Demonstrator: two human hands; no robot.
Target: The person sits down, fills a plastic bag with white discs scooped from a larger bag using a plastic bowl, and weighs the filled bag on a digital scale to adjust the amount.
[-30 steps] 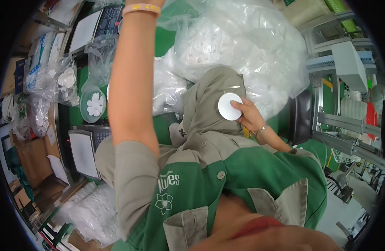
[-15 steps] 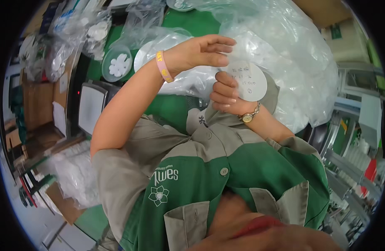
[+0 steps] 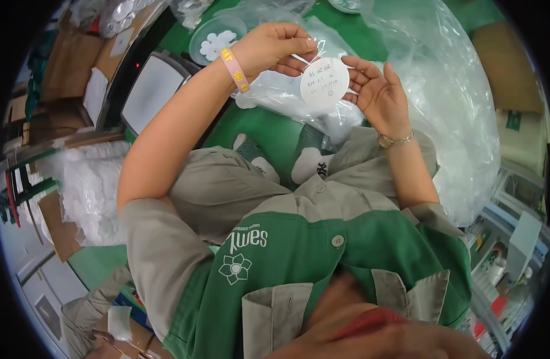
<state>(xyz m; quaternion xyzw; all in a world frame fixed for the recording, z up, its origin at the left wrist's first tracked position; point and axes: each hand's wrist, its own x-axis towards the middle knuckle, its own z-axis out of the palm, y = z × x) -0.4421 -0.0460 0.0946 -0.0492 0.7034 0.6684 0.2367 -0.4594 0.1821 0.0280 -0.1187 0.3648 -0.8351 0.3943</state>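
A white round disc (image 3: 324,82) with handwriting on it is held up in front of me, over my lap. My right hand (image 3: 376,90), with a thin bracelet on its wrist, grips the disc's right edge with its fingertips. My left hand (image 3: 275,48), with a pink wristband, pinches a thin clear plastic wrap (image 3: 302,58) at the disc's upper left edge. Behind the disc lies a small clear plastic bag (image 3: 275,93) holding white pieces. My shoes (image 3: 311,164) rest on the green floor below.
A big heap of clear plastic bags (image 3: 454,107) fills the right side. A round clear dish of white flower-shaped pieces (image 3: 217,37) and a grey flat-topped machine (image 3: 152,90) lie at the upper left. A bag of white material (image 3: 89,185) and cardboard sit at the left.
My left arm, stretched far out a second ago, has come back in to the disc. The disc, first held by the right hand alone, is now between both hands.
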